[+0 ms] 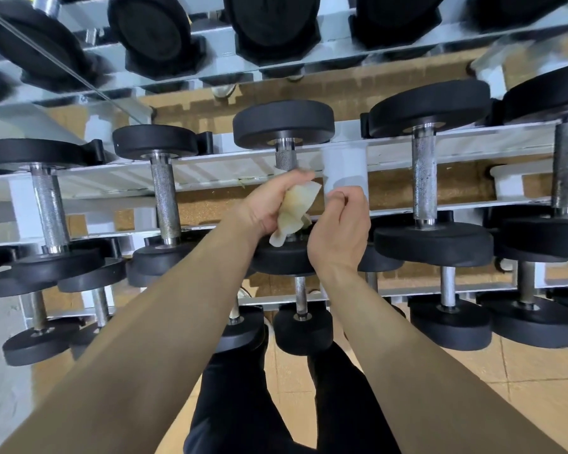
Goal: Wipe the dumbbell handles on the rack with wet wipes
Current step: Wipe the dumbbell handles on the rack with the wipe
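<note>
A crumpled, yellowish wet wipe [295, 211] is held in my left hand [269, 204], fingers curled over it, just above the knurled handle [286, 158] of the middle dumbbell [284, 124] on the white rack [210, 172]. Most of that handle is hidden behind the two hands. My right hand [340, 227] sits close beside the wipe with its fingers curled; whether it pinches an edge of the wipe is unclear.
Other black dumbbells with steel handles [164, 194] [423, 178] lie left and right on the same tier. A lower tier holds smaller dumbbells [300, 326], and an upper tier [269, 31] hangs overhead. My legs stand on tan floor tiles [473, 388].
</note>
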The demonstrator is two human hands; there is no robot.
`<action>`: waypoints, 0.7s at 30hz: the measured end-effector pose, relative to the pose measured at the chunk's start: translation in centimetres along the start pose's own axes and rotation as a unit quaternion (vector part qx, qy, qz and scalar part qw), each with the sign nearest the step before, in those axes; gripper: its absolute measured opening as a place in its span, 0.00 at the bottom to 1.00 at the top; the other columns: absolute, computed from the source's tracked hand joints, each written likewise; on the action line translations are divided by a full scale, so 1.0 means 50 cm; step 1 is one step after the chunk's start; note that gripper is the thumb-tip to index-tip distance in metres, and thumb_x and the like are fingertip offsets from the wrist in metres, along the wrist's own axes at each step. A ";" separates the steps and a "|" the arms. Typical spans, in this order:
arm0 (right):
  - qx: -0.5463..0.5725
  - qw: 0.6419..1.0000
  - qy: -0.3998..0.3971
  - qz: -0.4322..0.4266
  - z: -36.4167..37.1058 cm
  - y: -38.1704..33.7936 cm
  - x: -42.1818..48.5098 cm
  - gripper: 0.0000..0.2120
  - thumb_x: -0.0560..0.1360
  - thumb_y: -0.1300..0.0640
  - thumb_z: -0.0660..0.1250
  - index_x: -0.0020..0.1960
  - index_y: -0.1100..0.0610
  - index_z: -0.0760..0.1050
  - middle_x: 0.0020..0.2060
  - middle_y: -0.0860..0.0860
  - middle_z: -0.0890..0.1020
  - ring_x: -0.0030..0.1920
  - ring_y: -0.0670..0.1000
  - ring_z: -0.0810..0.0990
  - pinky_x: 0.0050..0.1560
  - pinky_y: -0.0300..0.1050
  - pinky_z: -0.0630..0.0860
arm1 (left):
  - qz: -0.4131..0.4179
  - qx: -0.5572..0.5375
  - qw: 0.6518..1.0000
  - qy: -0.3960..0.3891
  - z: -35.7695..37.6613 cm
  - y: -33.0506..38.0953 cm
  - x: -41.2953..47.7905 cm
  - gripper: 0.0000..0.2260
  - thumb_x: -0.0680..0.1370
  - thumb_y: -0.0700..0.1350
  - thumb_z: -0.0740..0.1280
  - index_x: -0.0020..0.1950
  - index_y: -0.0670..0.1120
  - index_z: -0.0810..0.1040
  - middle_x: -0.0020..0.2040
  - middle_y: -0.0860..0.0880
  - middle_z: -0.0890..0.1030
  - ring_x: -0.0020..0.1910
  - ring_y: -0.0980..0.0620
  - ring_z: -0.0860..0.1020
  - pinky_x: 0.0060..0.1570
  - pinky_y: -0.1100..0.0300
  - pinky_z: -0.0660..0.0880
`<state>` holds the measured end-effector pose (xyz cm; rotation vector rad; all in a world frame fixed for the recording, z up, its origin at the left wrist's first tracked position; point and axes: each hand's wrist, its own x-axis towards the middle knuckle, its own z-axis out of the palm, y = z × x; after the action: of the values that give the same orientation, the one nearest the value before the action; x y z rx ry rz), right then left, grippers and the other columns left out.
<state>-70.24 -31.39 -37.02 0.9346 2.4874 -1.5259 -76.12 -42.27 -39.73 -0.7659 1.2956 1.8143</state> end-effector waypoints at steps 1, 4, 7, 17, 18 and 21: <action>-0.001 1.000 0.000 -0.003 0.000 0.001 -0.001 0.09 0.84 0.56 0.53 0.51 0.52 0.72 0.50 0.47 0.75 0.46 0.45 0.70 0.47 0.43 0.65 | 0.006 0.000 1.000 0.007 0.002 0.001 -0.003 0.12 0.74 0.52 0.73 0.44 0.43 0.81 0.38 0.44 0.80 0.34 0.45 0.80 0.37 0.56 0.77; 0.000 0.999 0.002 -0.033 0.000 0.006 -0.002 0.08 0.83 0.57 0.54 0.51 0.54 0.72 0.50 0.49 0.77 0.45 0.43 0.69 0.44 0.41 0.62 | 0.024 0.005 0.999 0.028 0.014 0.005 -0.022 0.14 0.78 0.50 0.72 0.54 0.40 0.82 0.46 0.43 0.85 0.43 0.45 0.84 0.41 0.55 0.81; 0.011 0.998 0.005 -0.056 0.003 0.012 -0.002 0.09 0.82 0.57 0.54 0.50 0.56 0.73 0.49 0.52 0.78 0.43 0.42 0.67 0.42 0.39 0.59 | 0.046 0.097 0.993 0.058 0.004 -0.007 -0.038 0.24 0.76 0.56 0.74 0.63 0.40 0.81 0.55 0.45 0.86 0.54 0.48 0.84 0.53 0.56 0.80; 0.010 0.998 0.002 -0.063 0.001 0.015 0.001 0.08 0.82 0.57 0.55 0.51 0.57 0.73 0.48 0.52 0.77 0.44 0.46 0.69 0.41 0.39 0.60 | 0.097 0.311 0.928 0.183 -0.011 -0.032 -0.051 0.08 0.74 0.46 0.76 0.49 0.48 0.80 0.42 0.52 0.82 0.41 0.57 0.79 0.37 0.68 0.74; 0.010 0.998 0.002 -0.062 0.000 0.014 0.001 0.08 0.82 0.57 0.55 0.51 0.57 0.73 0.48 0.52 0.77 0.44 0.46 0.69 0.41 0.39 0.60 | 0.087 0.278 0.939 0.180 -0.004 -0.029 -0.048 0.09 0.74 0.45 0.76 0.51 0.45 0.81 0.42 0.50 0.83 0.41 0.54 0.81 0.38 0.64 0.76; 0.012 0.999 -0.001 -0.048 0.000 0.012 0.004 0.10 0.83 0.57 0.55 0.51 0.58 0.73 0.49 0.52 0.78 0.45 0.46 0.70 0.42 0.39 0.60 | 0.039 0.145 0.977 0.152 0.025 -0.015 -0.037 0.14 0.70 0.39 0.76 0.55 0.37 0.83 0.40 0.46 0.84 0.39 0.48 0.83 0.32 0.62 0.76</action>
<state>-70.08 -31.11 -37.55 0.8285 2.5527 -1.5868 -74.57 -41.40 -38.21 -0.8609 1.7652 1.5591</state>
